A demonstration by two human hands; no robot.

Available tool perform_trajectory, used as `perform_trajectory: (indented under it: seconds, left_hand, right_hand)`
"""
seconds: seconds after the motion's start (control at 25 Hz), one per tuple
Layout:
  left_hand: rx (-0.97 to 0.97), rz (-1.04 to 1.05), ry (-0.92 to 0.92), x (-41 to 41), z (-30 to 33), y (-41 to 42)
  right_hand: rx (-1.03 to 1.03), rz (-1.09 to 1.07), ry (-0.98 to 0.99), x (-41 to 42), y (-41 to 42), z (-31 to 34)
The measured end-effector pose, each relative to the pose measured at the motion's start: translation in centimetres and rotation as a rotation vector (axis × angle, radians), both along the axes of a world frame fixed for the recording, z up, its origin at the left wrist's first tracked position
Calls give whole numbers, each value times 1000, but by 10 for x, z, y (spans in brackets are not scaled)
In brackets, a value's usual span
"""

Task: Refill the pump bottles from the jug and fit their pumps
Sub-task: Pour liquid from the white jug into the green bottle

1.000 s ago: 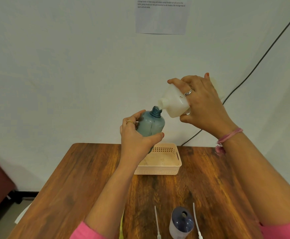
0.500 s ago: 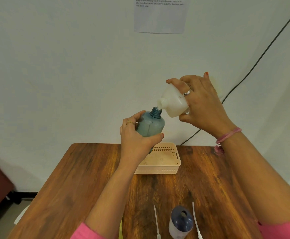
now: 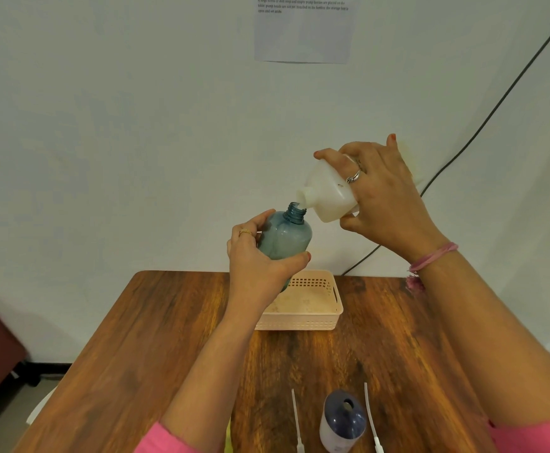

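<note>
My left hand grips a teal see-through pump bottle, held up above the table with its open neck tilted to the right. My right hand grips the white jug, tipped down to the left so its spout sits right at the bottle's neck. Pale liquid shows inside the teal bottle. A second, dark blue bottle stands open near the table's front edge. Two white pump tubes lie either side of it.
A cream plastic basket sits at the back middle of the wooden table, under the raised bottle. A black cable runs down the white wall at the right. A paper sheet is stuck high on the wall.
The jug's spout has dropped slightly onto the teal bottle's neck. Both hands stay in much the same place.
</note>
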State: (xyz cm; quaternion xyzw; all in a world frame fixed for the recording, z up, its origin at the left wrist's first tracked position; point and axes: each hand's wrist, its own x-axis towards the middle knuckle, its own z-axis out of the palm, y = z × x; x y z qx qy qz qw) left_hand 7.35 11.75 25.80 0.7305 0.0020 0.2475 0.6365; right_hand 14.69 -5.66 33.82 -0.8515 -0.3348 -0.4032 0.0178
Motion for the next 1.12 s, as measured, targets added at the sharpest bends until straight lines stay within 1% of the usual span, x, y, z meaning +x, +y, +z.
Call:
perform_trajectory:
  seconds: [1.12]
  left_hand:
    - [-8,-2,10,0,1,-2]
  right_hand:
    - [-14,-14,-23,0,-3,1]
